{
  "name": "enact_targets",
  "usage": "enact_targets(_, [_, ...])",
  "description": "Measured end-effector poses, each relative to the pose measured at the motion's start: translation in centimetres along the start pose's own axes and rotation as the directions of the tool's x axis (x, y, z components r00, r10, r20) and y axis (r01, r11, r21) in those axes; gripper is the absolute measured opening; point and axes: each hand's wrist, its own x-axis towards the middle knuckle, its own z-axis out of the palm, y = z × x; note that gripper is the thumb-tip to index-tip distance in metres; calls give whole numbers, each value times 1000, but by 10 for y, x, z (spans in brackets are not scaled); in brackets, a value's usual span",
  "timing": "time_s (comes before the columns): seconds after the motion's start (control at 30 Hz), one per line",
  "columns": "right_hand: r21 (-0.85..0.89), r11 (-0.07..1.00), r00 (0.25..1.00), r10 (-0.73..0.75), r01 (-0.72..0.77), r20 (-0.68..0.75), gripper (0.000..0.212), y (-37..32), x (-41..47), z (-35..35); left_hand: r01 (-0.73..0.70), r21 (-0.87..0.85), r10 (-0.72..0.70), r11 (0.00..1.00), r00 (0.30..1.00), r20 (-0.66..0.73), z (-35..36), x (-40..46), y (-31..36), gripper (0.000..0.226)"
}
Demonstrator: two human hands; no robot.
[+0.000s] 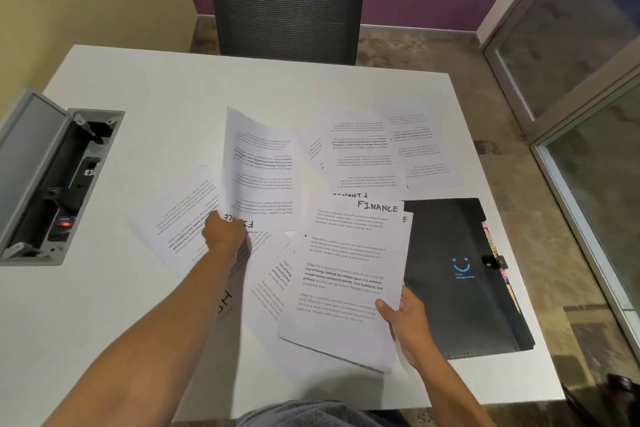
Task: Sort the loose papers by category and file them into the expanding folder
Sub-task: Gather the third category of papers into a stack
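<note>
Several printed sheets lie scattered on the white table [138, 87]. My left hand [223, 234] pinches the near edge of one sheet [261, 170], lifted and curling, upside down to me. My right hand [403, 317] grips the right edge of a small stack of sheets [343, 274] headed FINANCE, held just above the table. A black expanding folder [460, 274] with a blue smiley lies closed at the right, partly under that stack; coloured tabs show at its right side. More loose sheets [367, 149] lie at the far right, and others [180, 218] by my left arm.
An open grey cable box [48, 177] is sunk into the table at the left. A dark mesh chair [287, 0] stands at the far edge. A glass partition [588, 80] runs along the right. The table's near right corner is close to the folder.
</note>
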Motion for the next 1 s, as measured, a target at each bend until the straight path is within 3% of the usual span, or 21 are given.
enact_targets(0.2, [18,999,999,-34,34,-3,37,-4,7,-4,-247,-104,236,963,965,-110,-35,-30,12,12])
enact_targets(0.33, [20,999,998,-47,46,35,40,-4,10,-4,-473,-40,463,880,874,-148,-58,-48,34,8])
enact_targets(0.47, [40,997,995,-68,66,72,39,-10,13,-3,-662,81,666,745,729,-158,-80,-68,68,9])
enact_targets(0.6, [50,995,994,-90,87,63,33,-21,11,-7,-761,314,803,568,596,-8,-100,-92,102,12])
enact_targets(0.77, [22,991,991,-131,131,39,34,-26,14,-21,-826,489,846,281,453,280,-117,-140,141,16])
enact_targets(1.0, [-39,979,979,-202,202,10,31,-31,19,-40,-857,500,684,127,440,582,-117,-197,174,15])
